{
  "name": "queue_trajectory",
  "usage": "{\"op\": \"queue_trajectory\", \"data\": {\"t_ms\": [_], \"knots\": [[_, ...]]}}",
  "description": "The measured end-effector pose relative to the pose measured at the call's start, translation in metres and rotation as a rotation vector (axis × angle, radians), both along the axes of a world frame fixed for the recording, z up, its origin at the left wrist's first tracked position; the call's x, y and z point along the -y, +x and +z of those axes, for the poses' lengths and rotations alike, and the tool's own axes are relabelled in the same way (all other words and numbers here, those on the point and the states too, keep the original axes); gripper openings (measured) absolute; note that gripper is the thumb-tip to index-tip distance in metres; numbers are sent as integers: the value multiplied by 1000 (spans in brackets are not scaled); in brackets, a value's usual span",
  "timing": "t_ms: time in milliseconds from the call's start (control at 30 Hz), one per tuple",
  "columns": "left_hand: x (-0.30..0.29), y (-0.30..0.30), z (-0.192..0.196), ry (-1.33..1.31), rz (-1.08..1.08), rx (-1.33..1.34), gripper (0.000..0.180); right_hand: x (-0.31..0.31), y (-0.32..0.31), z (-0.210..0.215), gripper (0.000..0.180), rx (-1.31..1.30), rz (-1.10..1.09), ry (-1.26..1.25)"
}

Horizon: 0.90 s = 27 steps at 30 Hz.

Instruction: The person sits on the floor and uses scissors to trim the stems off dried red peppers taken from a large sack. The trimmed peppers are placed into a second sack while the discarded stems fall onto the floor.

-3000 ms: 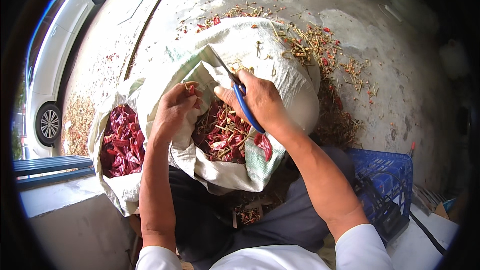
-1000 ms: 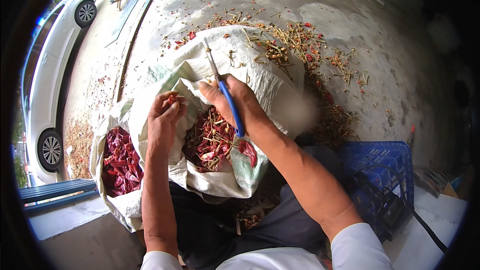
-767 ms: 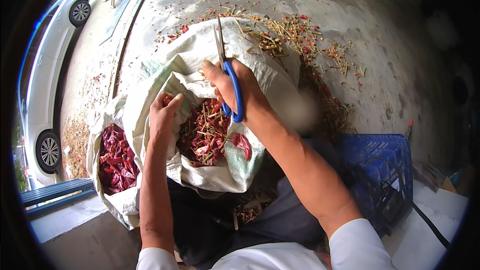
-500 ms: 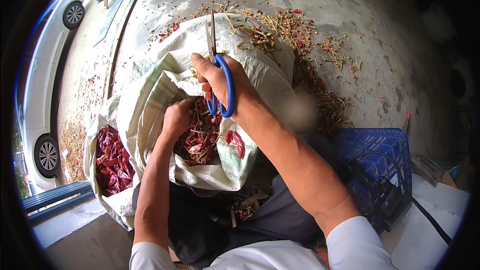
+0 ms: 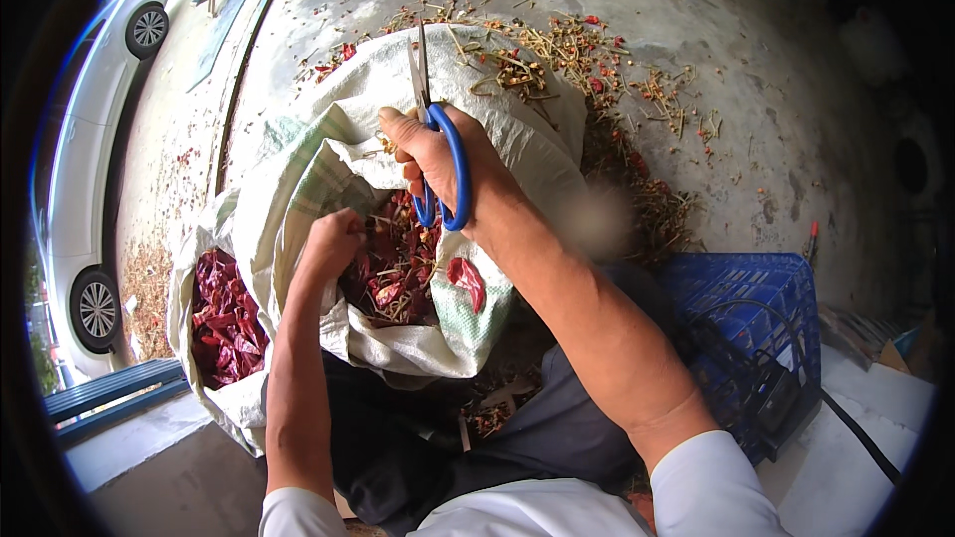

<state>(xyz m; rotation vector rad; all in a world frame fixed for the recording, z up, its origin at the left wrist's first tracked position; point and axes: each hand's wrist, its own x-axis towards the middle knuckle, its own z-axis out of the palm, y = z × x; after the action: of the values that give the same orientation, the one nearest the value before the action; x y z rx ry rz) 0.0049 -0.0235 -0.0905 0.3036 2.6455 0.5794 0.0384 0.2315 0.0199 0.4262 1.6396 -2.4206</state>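
Observation:
My right hand (image 5: 428, 151) grips blue-handled scissors (image 5: 461, 164), their blades pointing away from me and slightly apart, above an open white woven sack (image 5: 373, 346). Inside that sack lie dried red chilies with stems (image 5: 390, 288). My left hand (image 5: 331, 241) is at the left edge of the sack's mouth with its fingers curled in. What those fingers hold, if anything, is hidden. One loose dried chili (image 5: 466, 280) rests on the sack's folded right rim. To the left, a second white sack (image 5: 221, 400) holds deep-red chilies (image 5: 227, 323).
Cut stems and chili bits (image 5: 567, 50) litter the concrete floor beyond the sack and along its right side. A blue plastic crate (image 5: 736, 273) stands at my right, with a black cable (image 5: 860, 438) beside it. A white car (image 5: 85, 169) is parked at far left.
My left hand has drawn back from the chilies, left and slightly toward me, to the sack's edge. The right hand with the scissors has barely moved.

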Motion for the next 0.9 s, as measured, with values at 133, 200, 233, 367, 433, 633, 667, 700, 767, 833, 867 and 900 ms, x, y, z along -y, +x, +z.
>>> {"op": "queue_trajectory", "data": {"t_ms": [133,200,233,367,433,633,667,700,767,833,867,900], "knots": [[-11,7,33,-86,-79,-155,19,5,1,-3,40,-22,-18,9],[-12,6,22,-88,-103,-218,20,7,1,-1,39,3,11,-4],[-20,4,15,2,-89,-202,20,7,0,-1,39,17,22,-8],[-54,-5,-38,372,-42,-19,23,19,-7,-11,37,-63,-41,29],[-58,-11,-80,482,-88,-80,29,23,-8,-8,38,-46,-27,24],[-83,-23,-87,722,-27,100,27,22,-8,-2,39,-17,-12,-22],[-85,-21,-73,619,-143,26,27,18,-9,-4,40,-6,-3,-24],[-83,-18,-57,521,-246,-57,26,16,-9,-5,40,12,-6,-5],[-79,-9,-11,239,-320,36,22,17,-10,-6,41,-3,-13,10],[-48,3,21,37,-353,5,16,25,-8,-5,41,-18,-2,26],[-37,11,36,38,-287,47,14,27,-8,-5,41,-25,3,47],[-30,17,48,27,-266,-11,12,27,-9,-6,41,-30,3,75]]}}
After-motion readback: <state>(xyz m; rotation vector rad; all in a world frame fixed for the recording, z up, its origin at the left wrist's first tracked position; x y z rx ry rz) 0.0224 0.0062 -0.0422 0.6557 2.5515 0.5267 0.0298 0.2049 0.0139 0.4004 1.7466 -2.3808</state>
